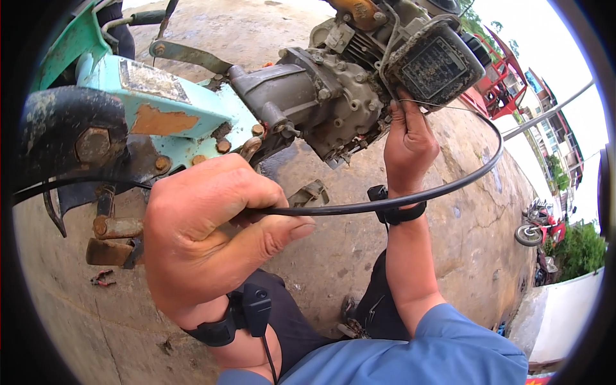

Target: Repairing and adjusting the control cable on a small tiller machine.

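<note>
A black sheathed control cable (pixel 443 190) arcs across the view from the left to the engine side. Near its left part, my left hand (pixel 202 234) is closed around it, thumb and fingers pinching the sheath. At the far end of the arc, a thin bare inner wire (pixel 452 108) comes out of the sheath. My right hand (pixel 412 144) is raised at the underside of a dirty box-shaped engine part (pixel 436 61), its fingertips pinched on that wire. The fingers partly hide the wire's end. Beside this hand stands the greasy grey engine housing (pixel 350 96).
A chipped turquoise machine frame (pixel 186 106) with rusty bolts joins the engine at the left. In front of it is a black wheel-like part (pixel 70 131). Red-handled pliers (pixel 102 278) lie on the concrete floor (pixel 333 269). A red motorcycle (pixel 542 228) stands far right.
</note>
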`<state>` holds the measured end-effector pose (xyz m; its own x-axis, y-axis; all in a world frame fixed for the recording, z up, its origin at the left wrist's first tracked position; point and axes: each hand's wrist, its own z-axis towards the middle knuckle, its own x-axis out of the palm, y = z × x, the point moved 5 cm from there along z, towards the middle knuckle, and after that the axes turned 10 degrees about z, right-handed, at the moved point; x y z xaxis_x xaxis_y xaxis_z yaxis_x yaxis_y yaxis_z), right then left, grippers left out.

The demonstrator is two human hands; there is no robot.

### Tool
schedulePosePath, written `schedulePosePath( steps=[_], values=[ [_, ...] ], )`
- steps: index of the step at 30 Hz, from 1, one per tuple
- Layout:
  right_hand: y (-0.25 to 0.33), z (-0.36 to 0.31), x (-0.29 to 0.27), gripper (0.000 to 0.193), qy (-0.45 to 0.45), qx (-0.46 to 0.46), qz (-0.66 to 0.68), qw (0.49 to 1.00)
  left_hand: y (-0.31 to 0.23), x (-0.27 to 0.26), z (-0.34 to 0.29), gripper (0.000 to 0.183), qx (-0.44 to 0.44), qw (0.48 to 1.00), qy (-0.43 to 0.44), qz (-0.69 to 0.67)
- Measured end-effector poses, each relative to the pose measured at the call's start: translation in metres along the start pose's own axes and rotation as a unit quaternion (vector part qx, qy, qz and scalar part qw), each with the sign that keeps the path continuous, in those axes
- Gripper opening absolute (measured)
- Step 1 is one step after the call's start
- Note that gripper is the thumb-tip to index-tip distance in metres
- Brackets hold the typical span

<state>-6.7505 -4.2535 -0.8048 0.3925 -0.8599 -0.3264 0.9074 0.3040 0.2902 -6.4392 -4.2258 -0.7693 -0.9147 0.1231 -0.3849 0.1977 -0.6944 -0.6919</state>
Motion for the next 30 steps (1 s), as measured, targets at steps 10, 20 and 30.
schedulePosePath(
  steps=[10, 20, 30],
  values=[
    [-0.01, -0.002, 0.002, 0.026, 0.01, -0.043, -0.03, 0.999, 0.005, 0.006, 0.0, 0.028, 0.016, 1.0, 0.018, 0.018],
    [-0.011, -0.012, 0.003, 0.01, -0.01, 0.026, 0.01, 1.0, 0.007, 0.018, -0.007, 0.024, -0.023, 1.0, 0.014, 0.011],
    [-0.029, -0.01, -0.009, 0.026, 0.064, 0.077, 0.029, 0.995, 0.043, 0.039, -0.002, 0.017, -0.088, 0.985, 0.041, 0.144]
  ],
)
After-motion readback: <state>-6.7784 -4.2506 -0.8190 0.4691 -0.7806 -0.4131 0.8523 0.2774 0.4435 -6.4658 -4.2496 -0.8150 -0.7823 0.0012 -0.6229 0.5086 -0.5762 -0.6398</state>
